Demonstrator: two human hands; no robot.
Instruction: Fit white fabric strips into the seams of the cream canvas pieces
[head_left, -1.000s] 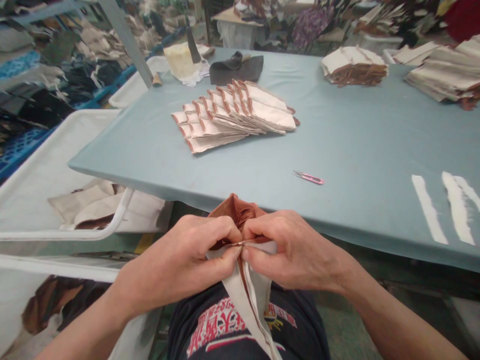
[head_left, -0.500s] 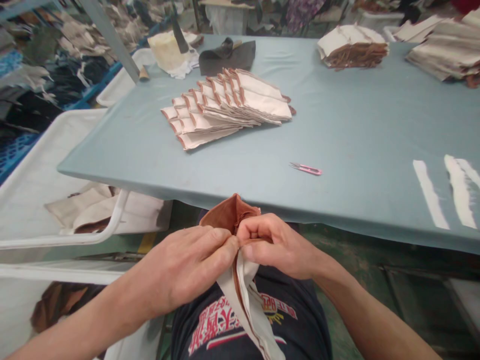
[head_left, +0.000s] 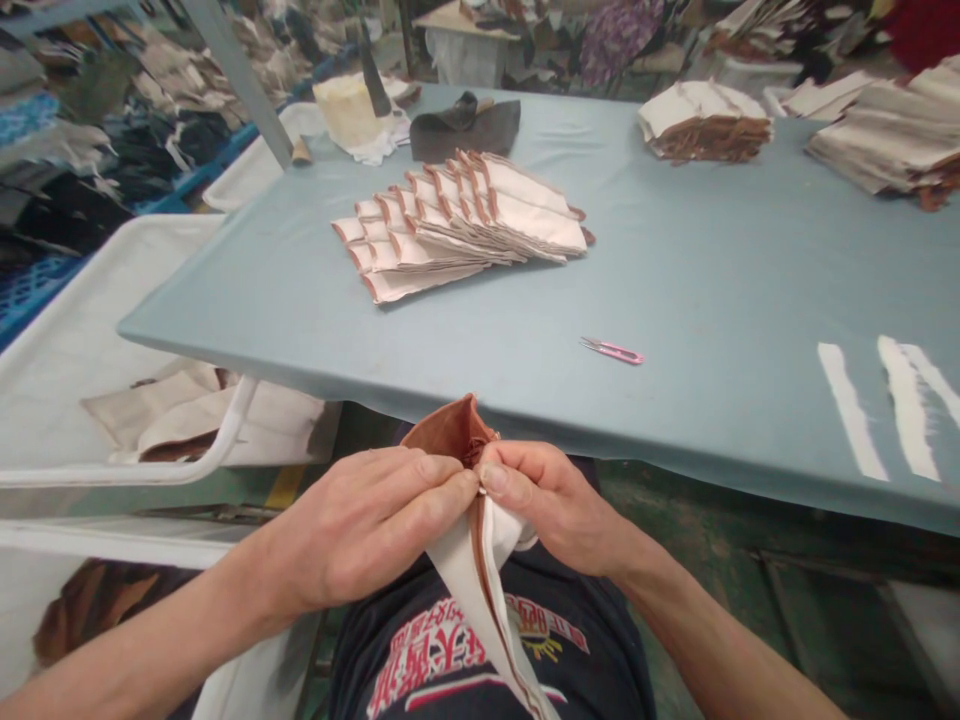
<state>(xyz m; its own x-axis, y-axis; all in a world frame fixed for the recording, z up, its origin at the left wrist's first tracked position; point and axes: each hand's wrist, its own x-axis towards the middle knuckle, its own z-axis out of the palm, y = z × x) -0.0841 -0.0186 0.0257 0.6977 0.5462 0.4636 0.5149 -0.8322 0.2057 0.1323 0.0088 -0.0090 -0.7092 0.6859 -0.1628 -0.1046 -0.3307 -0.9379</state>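
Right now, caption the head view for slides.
Left hand and right hand pinch brown and cream cloth beside the table.

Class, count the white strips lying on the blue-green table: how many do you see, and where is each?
3, all at the picture's right: a left strip, a middle strip and a right strip cut off by the picture's edge. More may lie out of view.
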